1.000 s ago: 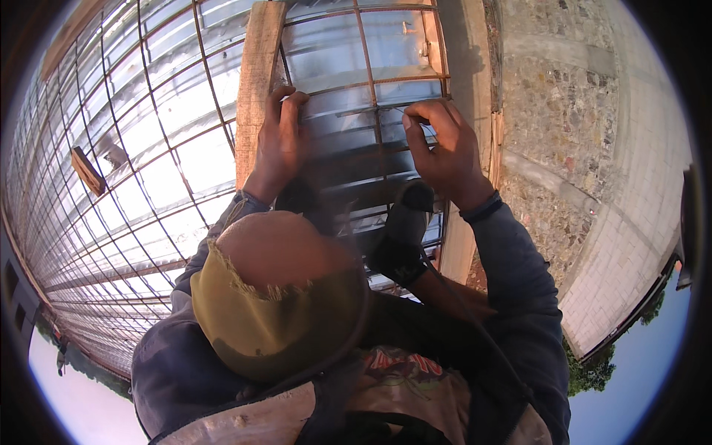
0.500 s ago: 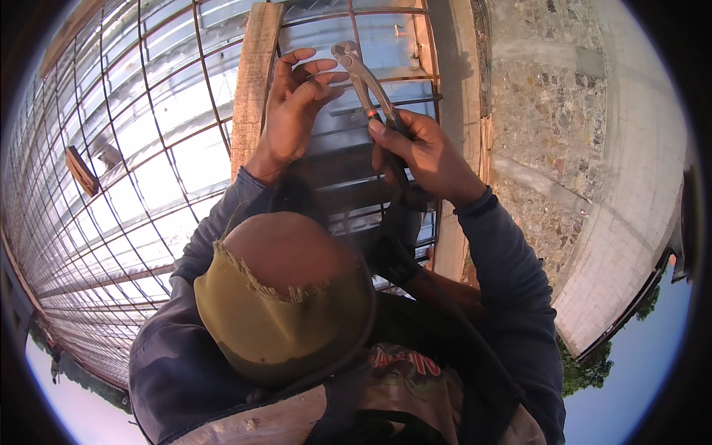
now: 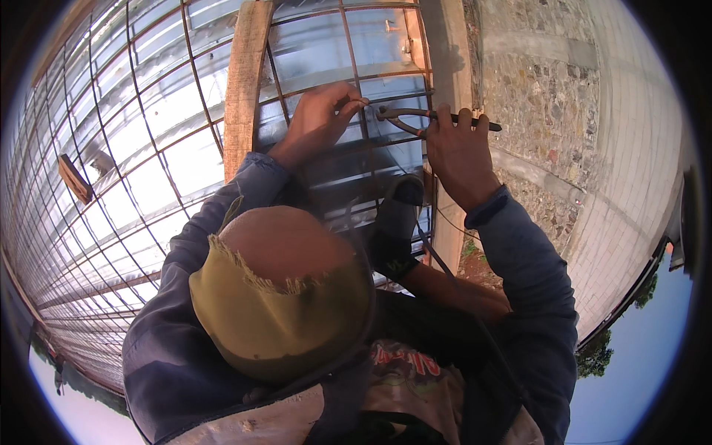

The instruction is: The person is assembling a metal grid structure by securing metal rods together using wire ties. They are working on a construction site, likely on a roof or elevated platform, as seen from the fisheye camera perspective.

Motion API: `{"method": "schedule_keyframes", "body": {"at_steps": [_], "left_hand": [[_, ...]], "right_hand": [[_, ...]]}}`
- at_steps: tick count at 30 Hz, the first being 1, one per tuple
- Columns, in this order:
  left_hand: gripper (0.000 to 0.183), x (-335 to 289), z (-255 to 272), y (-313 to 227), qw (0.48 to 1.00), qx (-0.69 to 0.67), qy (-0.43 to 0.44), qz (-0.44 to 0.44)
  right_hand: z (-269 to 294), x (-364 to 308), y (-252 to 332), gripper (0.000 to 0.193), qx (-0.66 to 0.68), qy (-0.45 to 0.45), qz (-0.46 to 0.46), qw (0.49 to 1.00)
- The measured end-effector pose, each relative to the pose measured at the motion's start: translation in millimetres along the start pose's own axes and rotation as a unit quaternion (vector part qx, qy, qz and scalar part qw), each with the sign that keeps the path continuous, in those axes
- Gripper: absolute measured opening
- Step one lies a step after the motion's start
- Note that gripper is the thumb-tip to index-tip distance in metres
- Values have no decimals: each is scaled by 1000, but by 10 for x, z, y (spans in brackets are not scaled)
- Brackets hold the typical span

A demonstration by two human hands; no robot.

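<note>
My right hand (image 3: 461, 152) is wrapped round the handles of a pair of pincers (image 3: 408, 113), whose jaws point left. The handles stand apart, and one dark handle end sticks out past my fingers. My left hand (image 3: 319, 119) is closed in a pinch on what looks like a thin wire (image 3: 368, 103), beside a crossing in the rebar mesh (image 3: 348, 37). The pincers' head sits just right of those fingertips. Whether the jaws touch the wire is too small to tell.
A wooden beam (image 3: 247, 81) runs left of my left hand, over shiny metal sheeting (image 3: 311, 55). My shoe (image 3: 400, 208) rests on the mesh below the pincers. To the right are a board edge (image 3: 450, 67) and a stone wall (image 3: 545, 104). A wood block (image 3: 75, 179) lies far left.
My right hand has swung the pincers from upright to nearly level and moved right. My left hand has lowered, its spread fingers now closed in a pinch at the mesh.
</note>
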State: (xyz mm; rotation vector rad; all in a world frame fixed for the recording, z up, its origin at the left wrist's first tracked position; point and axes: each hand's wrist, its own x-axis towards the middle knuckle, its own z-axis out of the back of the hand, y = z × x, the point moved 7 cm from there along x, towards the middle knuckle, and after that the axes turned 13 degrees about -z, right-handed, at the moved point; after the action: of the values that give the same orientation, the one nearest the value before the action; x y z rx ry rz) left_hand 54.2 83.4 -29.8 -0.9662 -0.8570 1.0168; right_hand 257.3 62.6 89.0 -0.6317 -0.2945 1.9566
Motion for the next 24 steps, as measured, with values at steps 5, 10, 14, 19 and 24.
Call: {"method": "schedule_keyframes", "body": {"at_steps": [5,10,14,19,24], "left_hand": [[21,-400,-66,70,985,-74,-109,116],[19,-445,-108,0,982,-86,-106,128],[20,-404,-125,-55,982,-110,-136,70],[19,-468,-336,-237,985,-77,-103,114],[21,-425,-448,-477,989,66,-83,-103]], "right_hand": [[132,97,357,21,-17,44,-24,999],[278,97,481,27,-42,77,-40,995],[179,70,632,40,-72,125,-79,986],[189,33,724,37,-65,125,-90,986],[51,-25,576,33,40,172,-83,981]]}}
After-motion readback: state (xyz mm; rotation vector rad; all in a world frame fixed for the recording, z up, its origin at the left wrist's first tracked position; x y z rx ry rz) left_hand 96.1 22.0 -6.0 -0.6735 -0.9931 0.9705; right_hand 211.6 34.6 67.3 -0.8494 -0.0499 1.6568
